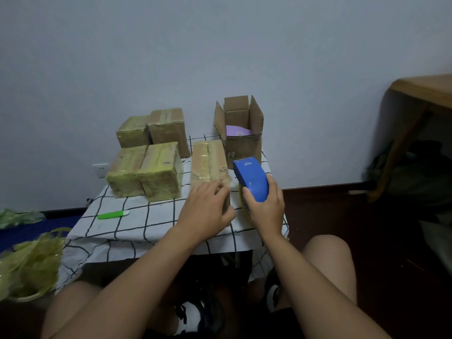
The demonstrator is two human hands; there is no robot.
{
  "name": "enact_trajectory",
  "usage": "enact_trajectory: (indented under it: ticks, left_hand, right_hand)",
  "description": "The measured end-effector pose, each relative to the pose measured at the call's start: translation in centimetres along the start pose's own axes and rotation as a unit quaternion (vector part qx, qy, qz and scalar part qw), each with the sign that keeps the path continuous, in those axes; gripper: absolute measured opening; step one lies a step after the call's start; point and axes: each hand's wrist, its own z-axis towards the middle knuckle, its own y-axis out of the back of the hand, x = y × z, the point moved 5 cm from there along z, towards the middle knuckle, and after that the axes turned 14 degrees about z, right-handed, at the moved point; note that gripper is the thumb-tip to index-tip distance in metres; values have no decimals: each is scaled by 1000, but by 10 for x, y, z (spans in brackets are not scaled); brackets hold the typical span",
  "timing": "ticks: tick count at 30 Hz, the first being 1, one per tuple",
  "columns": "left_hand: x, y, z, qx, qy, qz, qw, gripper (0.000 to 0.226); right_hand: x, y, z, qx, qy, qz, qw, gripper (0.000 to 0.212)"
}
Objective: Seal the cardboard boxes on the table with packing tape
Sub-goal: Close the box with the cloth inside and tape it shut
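Perhaps a home: checked tablecloth (156, 226), wall socket (100, 170).

You hold a blue tape dispenser (250, 178) over a white cloth (156, 221) with a black grid. The brown boxes (145, 171) on the left wear yellowish tape; the green cutter (113, 214) lies near them.

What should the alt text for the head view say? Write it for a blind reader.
A person's left hand steadies a closed cardboard box on a checked tablecloth while the right hand grips a blue tape dispenser beside it. Four taped boxes sit left; an open box stands behind.
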Motion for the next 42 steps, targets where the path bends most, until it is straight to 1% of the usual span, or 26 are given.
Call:
enact_trajectory:
  ticks: [3,5,7,10,16,18,21,24,27,31,33,35,36,38,40,42]
  left_hand:
    - [3,2,15,27,10,-60,998,37]
    - [13,1,27,70,14,-109,991,30]
    - [21,0,35,119,-6,-142,983,28]
    - [22,-1,38,143,-53,-126,980,30]
    - [16,2,40,105,-88,-111,984,28]
    - [14,4,37,74,-107,-99,987,25]
    - [8,2,31,31,-118,-72,990,31]
    - [4,5,31,10,-121,-72,990,25]
    - [10,2,29,3,-127,-73,989,26]
    - [6,-2,27,-4,-107,-68,992,23]
    - [1,-1,27,-11,-91,-75,993,30]
    - [7,-3,26,17,-41,-98,994,39]
    - [11,-5,25,26,-14,-113,993,39]
    - [16,-6,25,29,29,-137,990,30]
    - [14,-5,25,22,72,-138,988,18]
    - [7,-5,26,12,103,-122,987,16]
  right_hand:
    - [-1,0,0,0,6,0,1000,72]
    - [-2,1,1,-1,9,-5,1000,72]
    - [-2,1,1,0,9,-8,1000,72]
    - [-3,0,1,0,14,-5,1000,71]
    - [-5,1,2,0,12,-4,1000,71]
    - [-5,0,2,-1,13,-4,1000,71]
    - [-6,-1,2,-5,11,-5,1000,70]
    - [-5,0,2,-4,12,-2,1000,70]
    - [-5,0,2,0,16,-1,1000,71]
    - [-4,0,2,-6,12,-5,1000,71]
    - [-3,0,2,-6,11,-6,1000,71]
    - [-3,0,1,-6,15,-5,1000,71]
    - [-3,0,1,-6,17,-5,1000,71]
    - [-2,0,1,-6,16,-7,1000,71]
    - [-2,-1,1,-7,10,-7,1000,70]
    - [-2,0,0,-9,13,-5,1000,70]
